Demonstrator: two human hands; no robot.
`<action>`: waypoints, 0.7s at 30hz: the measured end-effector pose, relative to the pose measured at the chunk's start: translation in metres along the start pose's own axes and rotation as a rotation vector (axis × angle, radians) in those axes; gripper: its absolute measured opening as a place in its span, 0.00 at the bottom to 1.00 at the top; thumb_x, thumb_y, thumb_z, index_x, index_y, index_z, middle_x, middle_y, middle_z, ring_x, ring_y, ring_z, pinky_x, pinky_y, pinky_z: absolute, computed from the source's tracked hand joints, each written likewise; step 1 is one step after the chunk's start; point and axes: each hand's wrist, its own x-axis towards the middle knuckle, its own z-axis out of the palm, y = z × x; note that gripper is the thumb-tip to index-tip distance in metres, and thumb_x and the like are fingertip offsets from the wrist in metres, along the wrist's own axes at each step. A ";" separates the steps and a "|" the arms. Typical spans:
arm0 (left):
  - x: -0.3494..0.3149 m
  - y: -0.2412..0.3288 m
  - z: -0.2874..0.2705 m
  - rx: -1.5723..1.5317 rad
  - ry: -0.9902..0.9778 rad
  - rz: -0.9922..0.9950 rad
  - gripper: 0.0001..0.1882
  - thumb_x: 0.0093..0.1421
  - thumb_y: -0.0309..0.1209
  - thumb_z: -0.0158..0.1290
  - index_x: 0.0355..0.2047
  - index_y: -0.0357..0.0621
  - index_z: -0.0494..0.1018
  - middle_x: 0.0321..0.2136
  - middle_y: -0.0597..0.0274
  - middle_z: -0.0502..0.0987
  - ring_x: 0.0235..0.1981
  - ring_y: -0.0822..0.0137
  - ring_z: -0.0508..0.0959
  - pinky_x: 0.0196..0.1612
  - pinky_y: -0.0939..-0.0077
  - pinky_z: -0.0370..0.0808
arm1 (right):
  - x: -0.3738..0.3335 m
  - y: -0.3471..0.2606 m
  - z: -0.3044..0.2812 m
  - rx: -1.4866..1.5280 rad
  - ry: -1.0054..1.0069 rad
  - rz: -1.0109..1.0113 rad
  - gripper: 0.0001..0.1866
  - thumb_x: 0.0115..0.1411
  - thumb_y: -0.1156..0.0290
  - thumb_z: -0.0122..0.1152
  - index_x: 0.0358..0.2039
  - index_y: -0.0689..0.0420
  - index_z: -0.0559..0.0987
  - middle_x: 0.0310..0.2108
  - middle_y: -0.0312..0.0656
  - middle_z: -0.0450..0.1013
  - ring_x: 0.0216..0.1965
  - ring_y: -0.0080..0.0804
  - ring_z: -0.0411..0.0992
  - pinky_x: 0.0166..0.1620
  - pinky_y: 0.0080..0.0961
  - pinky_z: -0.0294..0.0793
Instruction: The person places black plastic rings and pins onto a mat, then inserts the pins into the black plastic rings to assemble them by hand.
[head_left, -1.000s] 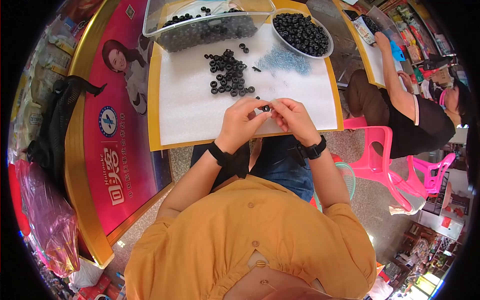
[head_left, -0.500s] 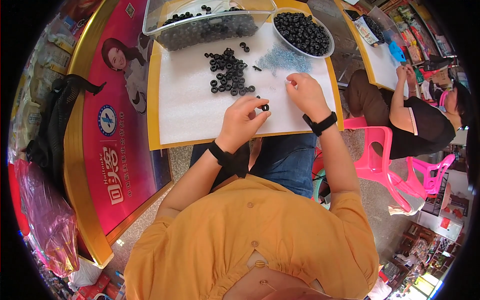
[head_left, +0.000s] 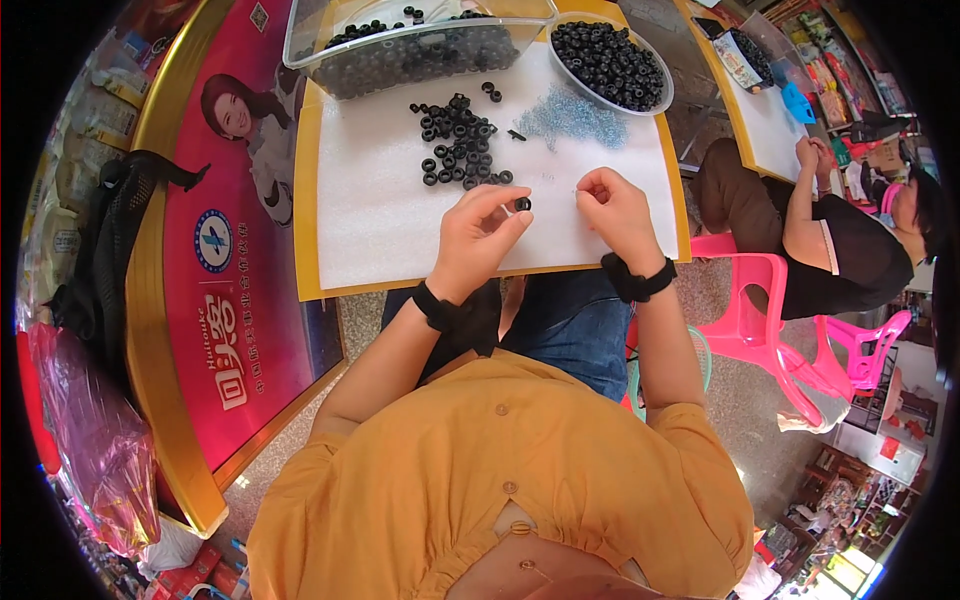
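My left hand (head_left: 478, 235) pinches a small black ring-shaped part (head_left: 522, 204) between thumb and fingertips, above the white table mat (head_left: 390, 240). To its right, my right hand (head_left: 617, 212) has thumb and forefinger pressed together; anything between them is too small to make out. Ahead of my left hand lies a loose pile of black ring-shaped parts (head_left: 458, 145). A spread of tiny bluish clear pieces (head_left: 575, 117) is beyond my right hand. One small black elongated piece (head_left: 516, 135) rests between the two piles.
A clear plastic bin (head_left: 420, 65) of black parts and a round bowl (head_left: 612, 65) full of them stand at the far edge. To the left is a pink panel with a gold frame (head_left: 150, 250). Right are a pink chair (head_left: 745, 300) and a seated person (head_left: 850, 235) at another table.
My right hand has drawn slightly nearer and its fingers have curled in. My left hand has shifted a little left and up, still pinching the black ring-shaped part.
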 end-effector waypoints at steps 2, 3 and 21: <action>-0.001 0.003 -0.001 -0.061 -0.005 -0.072 0.15 0.60 0.23 0.61 0.48 0.38 0.79 0.36 0.69 0.72 0.26 0.83 0.67 0.29 0.88 0.64 | -0.009 -0.006 0.001 0.324 -0.083 0.146 0.07 0.58 0.72 0.63 0.36 0.61 0.80 0.28 0.37 0.77 0.26 0.23 0.75 0.30 0.19 0.75; -0.001 0.005 -0.001 -0.123 -0.008 -0.142 0.15 0.61 0.23 0.60 0.49 0.37 0.78 0.36 0.70 0.71 0.26 0.83 0.67 0.29 0.88 0.64 | -0.014 -0.011 0.001 0.326 -0.082 0.148 0.07 0.58 0.72 0.63 0.36 0.61 0.80 0.28 0.37 0.77 0.26 0.23 0.75 0.30 0.19 0.75; -0.001 0.015 0.003 0.096 -0.051 -0.041 0.14 0.60 0.25 0.62 0.47 0.40 0.80 0.35 0.66 0.77 0.27 0.80 0.71 0.30 0.85 0.68 | -0.025 -0.051 0.008 0.649 -0.333 0.093 0.08 0.61 0.73 0.65 0.39 0.63 0.80 0.31 0.36 0.77 0.23 0.16 0.71 0.26 0.14 0.72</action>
